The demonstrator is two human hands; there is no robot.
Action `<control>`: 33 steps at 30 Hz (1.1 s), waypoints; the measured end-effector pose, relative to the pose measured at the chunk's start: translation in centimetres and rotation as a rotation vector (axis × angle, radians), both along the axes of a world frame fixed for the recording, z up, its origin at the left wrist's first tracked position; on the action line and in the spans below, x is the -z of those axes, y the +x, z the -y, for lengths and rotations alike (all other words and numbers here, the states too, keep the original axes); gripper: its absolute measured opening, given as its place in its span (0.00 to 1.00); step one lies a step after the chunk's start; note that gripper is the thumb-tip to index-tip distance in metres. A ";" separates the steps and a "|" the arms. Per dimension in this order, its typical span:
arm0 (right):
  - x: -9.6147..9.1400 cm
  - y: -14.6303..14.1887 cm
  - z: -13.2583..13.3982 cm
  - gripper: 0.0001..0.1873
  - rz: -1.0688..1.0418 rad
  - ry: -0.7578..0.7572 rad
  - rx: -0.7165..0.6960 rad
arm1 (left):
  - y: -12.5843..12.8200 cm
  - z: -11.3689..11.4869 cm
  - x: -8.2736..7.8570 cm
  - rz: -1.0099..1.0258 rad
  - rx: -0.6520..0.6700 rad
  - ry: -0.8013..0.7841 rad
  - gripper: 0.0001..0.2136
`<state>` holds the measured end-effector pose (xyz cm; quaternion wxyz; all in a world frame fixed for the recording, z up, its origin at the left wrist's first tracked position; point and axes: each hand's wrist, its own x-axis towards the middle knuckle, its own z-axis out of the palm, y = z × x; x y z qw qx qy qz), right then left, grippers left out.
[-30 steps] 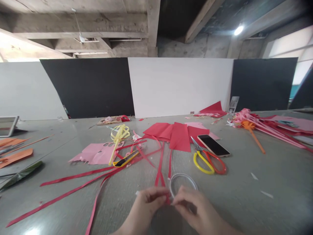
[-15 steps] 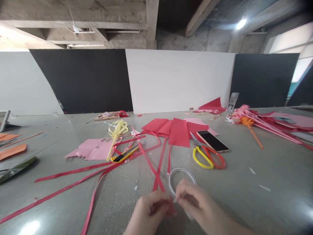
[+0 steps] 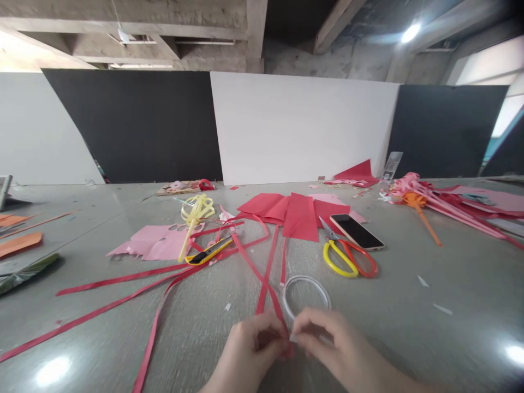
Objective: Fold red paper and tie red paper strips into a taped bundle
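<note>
With the hands taken as the centre of the dial and twelve o'clock pointing straight away, a red strip (image 3: 277, 308) is pinched between the thumb and fingers of the left hand (image 3: 262, 346), and a small pale piece (image 3: 293, 338) is pinched at the fingertips of the right hand (image 3: 317, 341). The two hands are held close together, low over the grey surface (image 3: 403, 338); whether the strip and the piece are touching cannot be told. The strip is laid out toward eleven o'clock and crossed by another. At one o'clock a pale ring (image 3: 306, 277) is partly covered by the right hand. Farther out in that direction, scissors (image 3: 341, 267) with one yellow and one orange-red handle are placed just beside a phone (image 3: 358, 231). At twelve o'clock red paper (image 3: 301, 218) is spread. Between ten and eleven a yellow utility knife (image 3: 210, 252) is seen, with pink paper (image 3: 147, 243) at ten, cut through with holes, and a looped yellow strip (image 3: 197, 210) at eleven.
</note>
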<state>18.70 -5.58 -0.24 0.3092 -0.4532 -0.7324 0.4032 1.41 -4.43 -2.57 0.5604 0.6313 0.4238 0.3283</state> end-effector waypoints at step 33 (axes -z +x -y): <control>1.7 -0.4 0.3 0.23 -0.042 -0.067 -0.061 | 0.3 0.4 -0.4 -0.071 0.034 0.088 0.11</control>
